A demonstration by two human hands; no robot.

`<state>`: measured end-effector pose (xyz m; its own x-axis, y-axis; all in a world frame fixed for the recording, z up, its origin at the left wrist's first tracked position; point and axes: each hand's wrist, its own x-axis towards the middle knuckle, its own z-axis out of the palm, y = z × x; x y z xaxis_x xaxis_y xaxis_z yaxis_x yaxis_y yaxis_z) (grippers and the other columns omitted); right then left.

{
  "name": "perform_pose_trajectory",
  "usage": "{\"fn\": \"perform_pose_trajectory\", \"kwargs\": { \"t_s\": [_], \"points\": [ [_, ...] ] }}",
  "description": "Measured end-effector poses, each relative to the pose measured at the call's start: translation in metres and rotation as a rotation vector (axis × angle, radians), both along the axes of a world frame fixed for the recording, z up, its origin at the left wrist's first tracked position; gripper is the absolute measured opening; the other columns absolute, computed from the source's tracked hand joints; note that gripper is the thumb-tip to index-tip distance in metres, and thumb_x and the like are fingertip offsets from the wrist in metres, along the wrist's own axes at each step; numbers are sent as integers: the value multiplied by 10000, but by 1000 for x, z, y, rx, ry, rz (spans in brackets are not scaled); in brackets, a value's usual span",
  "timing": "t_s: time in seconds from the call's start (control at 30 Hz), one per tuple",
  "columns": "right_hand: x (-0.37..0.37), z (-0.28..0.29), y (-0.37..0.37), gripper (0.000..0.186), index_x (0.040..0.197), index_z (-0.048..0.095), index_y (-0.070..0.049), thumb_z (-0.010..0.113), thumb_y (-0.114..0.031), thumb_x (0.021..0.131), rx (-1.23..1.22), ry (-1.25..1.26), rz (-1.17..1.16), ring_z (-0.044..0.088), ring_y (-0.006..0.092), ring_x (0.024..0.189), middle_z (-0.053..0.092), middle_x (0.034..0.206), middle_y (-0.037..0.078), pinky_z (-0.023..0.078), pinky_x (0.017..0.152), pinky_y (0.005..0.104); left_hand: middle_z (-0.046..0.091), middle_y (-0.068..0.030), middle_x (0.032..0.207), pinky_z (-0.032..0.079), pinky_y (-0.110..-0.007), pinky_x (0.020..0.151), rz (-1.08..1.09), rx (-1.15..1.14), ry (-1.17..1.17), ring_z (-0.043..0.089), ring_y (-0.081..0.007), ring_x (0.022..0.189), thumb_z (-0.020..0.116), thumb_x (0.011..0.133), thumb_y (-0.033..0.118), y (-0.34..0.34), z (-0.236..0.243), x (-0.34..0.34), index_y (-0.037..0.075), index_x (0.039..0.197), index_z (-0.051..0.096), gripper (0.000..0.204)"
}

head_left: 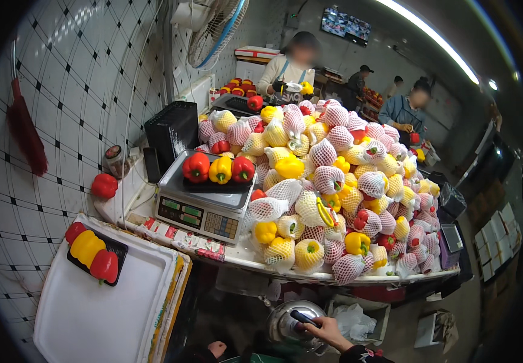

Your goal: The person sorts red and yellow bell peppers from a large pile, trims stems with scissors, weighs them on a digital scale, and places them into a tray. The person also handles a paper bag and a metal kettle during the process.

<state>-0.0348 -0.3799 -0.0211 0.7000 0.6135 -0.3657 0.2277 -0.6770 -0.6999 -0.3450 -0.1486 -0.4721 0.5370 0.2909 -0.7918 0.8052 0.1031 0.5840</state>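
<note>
Low at the bottom, my right hand (320,330) is closed on a black handle (302,319), above a round steel object (281,333) on the floor side. My left hand (216,348) shows at the lower edge with curled fingers; what it holds, if anything, is hidden. Above both hands, a worktable (411,277) bears a big heap of peppers in foam nets (337,193). On its left, a scale (198,218) carries a black tray of red and yellow peppers (220,171). A similar packed tray (88,250) lies on a white foam lid (98,308) at the left.
Two co-workers (285,72) (403,112) handle peppers behind the heap, and other people (358,81) stand farther back. A tiled wall (49,91) with a hanging red brush (25,127) bounds the left. A fan (216,33) hangs above. A crate with plastic bags (356,320) is below the table.
</note>
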Motion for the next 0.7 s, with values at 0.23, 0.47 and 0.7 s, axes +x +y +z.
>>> {"fn": "perform_pose_trajectory", "kwargs": {
  "t_s": [0.23, 0.47, 0.7],
  "points": [
    [4, 24, 0, 434, 854, 707, -28, 722, -445, 733, -59, -110, 33, 570, 131, 554, 597, 595, 82, 434, 536, 295, 641, -61, 962, 506, -288, 659, 171, -94, 129, 638, -149, 789, 525, 932, 226, 8, 140, 51, 51, 1169, 578, 300],
    [-7, -27, 3, 401, 891, 699, -47, 713, -430, 769, 42, -56, 171, 568, 135, 576, 598, 616, 87, 445, 555, 290, 561, -128, 1151, 388, -425, 927, 76, 1024, -600, 486, -308, 1137, 654, 730, 100, 14, 261, 95, 61, 1166, 557, 448],
    [-24, -47, 3, 462, 896, 680, -24, 675, -472, 783, 118, -158, 352, 606, 317, 672, 614, 718, 164, 469, 616, 378, 319, -122, 1414, 180, -530, 1005, -346, 1084, -554, 216, -346, 1344, 776, 694, 253, 5, 334, 134, 170, 1253, 547, 610]
  ]
}}
